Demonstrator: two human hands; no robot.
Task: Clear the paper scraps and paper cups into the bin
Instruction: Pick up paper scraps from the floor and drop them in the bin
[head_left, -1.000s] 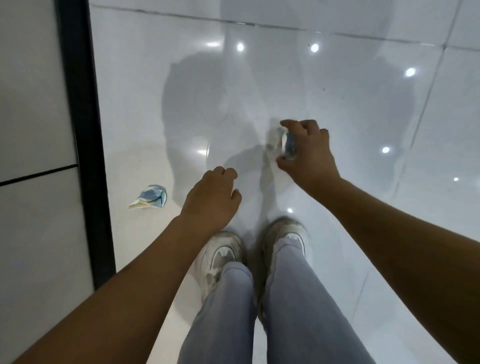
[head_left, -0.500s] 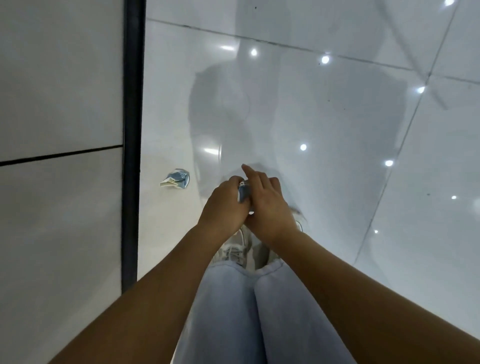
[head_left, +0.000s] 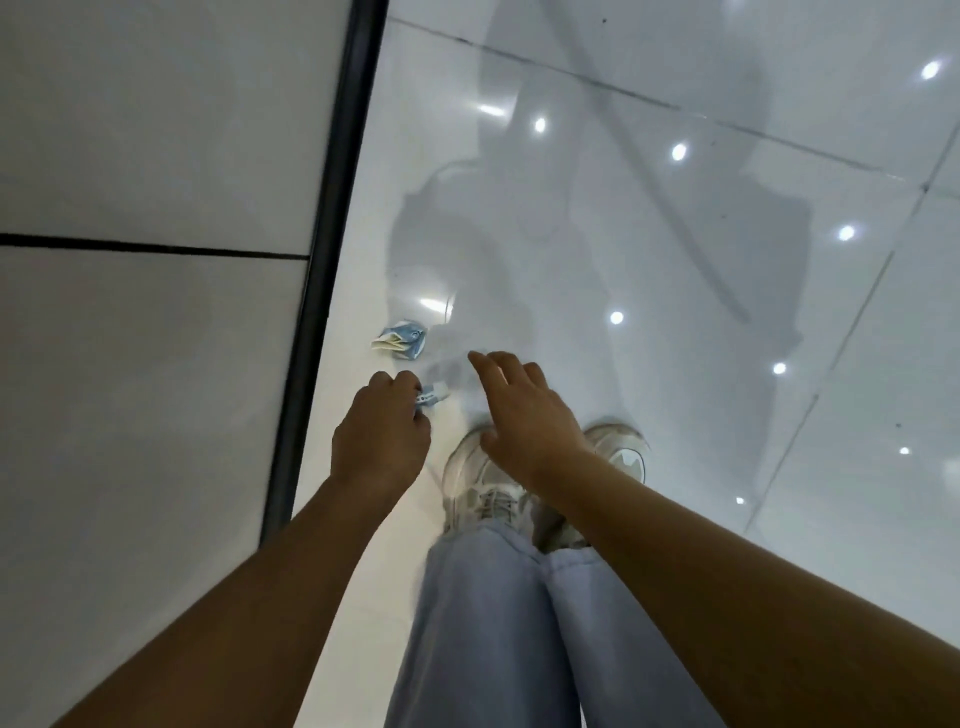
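My left hand (head_left: 382, 441) pinches paper scrap (head_left: 434, 393); right hand (head_left: 524, 410) spread; crumpled scrap (head_left: 402, 339) on floor (head_left: 675, 364), 11 o'clock, uncollected; bin unseen.

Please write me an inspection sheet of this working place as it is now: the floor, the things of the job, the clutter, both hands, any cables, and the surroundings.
Surface: glossy white tiled floor, with light spots reflected in it and the person's shadow on it.
Job's things: one crumpled blue and white paper scrap lies on the floor near the black strip; a second small scrap is in the left hand. No paper cups and no bin in view.
Clutter: nothing seen.
Hands: left hand pinches the small scrap; right hand holds nothing, its fingers stretched toward the crumpled scrap, not touching it.
Cables: nothing seen.
Surroundings: grey wall panels at the left behind a black strip; the person's shoes and jeans below.
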